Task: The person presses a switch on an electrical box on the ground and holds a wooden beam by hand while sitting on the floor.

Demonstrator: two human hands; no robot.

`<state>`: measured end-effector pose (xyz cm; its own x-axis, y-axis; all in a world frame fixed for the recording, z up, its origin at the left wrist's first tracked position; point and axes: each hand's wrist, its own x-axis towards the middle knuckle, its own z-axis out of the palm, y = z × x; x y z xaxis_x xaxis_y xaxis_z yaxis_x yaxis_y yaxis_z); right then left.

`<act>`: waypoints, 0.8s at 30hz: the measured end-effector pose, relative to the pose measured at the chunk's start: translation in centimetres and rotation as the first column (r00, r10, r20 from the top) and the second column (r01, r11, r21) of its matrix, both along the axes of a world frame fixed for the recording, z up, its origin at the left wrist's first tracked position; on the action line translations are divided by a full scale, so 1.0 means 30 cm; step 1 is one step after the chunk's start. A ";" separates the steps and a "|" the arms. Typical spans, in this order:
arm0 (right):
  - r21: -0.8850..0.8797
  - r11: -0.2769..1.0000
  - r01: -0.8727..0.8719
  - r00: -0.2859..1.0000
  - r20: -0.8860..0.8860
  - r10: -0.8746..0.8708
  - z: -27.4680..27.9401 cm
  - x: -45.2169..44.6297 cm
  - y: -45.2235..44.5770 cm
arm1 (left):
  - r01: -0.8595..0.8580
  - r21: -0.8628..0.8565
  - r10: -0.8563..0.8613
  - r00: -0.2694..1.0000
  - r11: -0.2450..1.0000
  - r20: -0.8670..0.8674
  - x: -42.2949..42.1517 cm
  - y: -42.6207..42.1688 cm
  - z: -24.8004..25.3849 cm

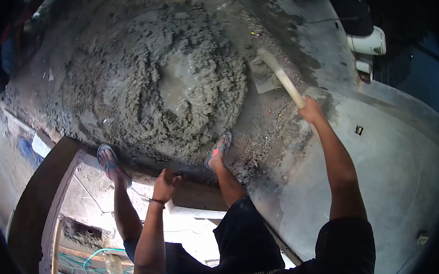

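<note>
My right hand (311, 110) is wrapped round the pale wooden handle (288, 85) of a hoe. The hoe's flat blade (267, 82), smeared with grey mortar, rests on the ground at the right edge of a wet mortar heap (132, 81). Cloudy water (176, 81) pools in the hollow at the heap's middle. My left hand (166, 185) hangs free in front of the heap, between my feet. Its fingers are loosely curled, with the thumb apart, and I see nothing held in it. A dark band circles that wrist.
My sandalled feet (110, 161) stand along the heap's near edge, by a drop to a brighter lower area. A curved concrete edge (45, 191) is at left. Green hose (94, 254) lies below. A smooth grey wall (363, 171) rises at right, with a white container (368, 43) further up.
</note>
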<state>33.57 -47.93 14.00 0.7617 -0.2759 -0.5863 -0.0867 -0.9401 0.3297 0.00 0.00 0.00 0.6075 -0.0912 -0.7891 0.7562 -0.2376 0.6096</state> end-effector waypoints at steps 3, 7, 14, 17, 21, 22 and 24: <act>-0.151 0.989 0.001 0.987 -0.158 -0.026 -0.013 0.065 -0.172 | 0.075 0.198 -0.078 0.997 0.977 0.007 -0.067 -0.056 -0.036; -0.316 0.940 -0.132 0.965 -0.256 0.049 0.010 0.024 -0.442 | 0.115 0.488 -0.083 0.993 0.865 -0.087 -0.180 0.071 0.142; -0.199 0.979 -0.032 0.996 -0.083 0.015 0.517 -0.124 -0.498 | 0.035 0.811 -0.183 0.979 0.584 0.089 -0.227 0.324 0.781; -0.089 0.994 0.066 0.993 0.105 -0.056 0.677 -0.236 -0.422 | -0.132 0.876 -0.133 0.967 0.464 0.216 -0.260 0.495 1.097; 0.160 0.980 0.116 0.918 0.360 -0.167 0.515 -0.453 -0.543 | -0.493 0.861 -0.378 0.779 0.124 0.500 -0.027 0.651 1.757; 0.110 0.982 0.153 0.911 0.369 -0.183 0.477 -0.480 -0.569 | -0.551 0.834 -0.475 0.738 -0.012 0.480 0.000 0.708 1.926; 0.120 0.973 0.199 0.937 0.268 -0.225 0.474 -0.535 -0.595 | -0.719 0.592 -0.670 0.643 -0.363 0.370 0.081 0.759 2.302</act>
<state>17.51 -65.78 28.22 0.8274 -0.4048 -0.3893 -0.3631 -0.9144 0.1790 2.42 22.76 69.06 0.6637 0.1364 0.7354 0.4969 -0.8153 -0.2972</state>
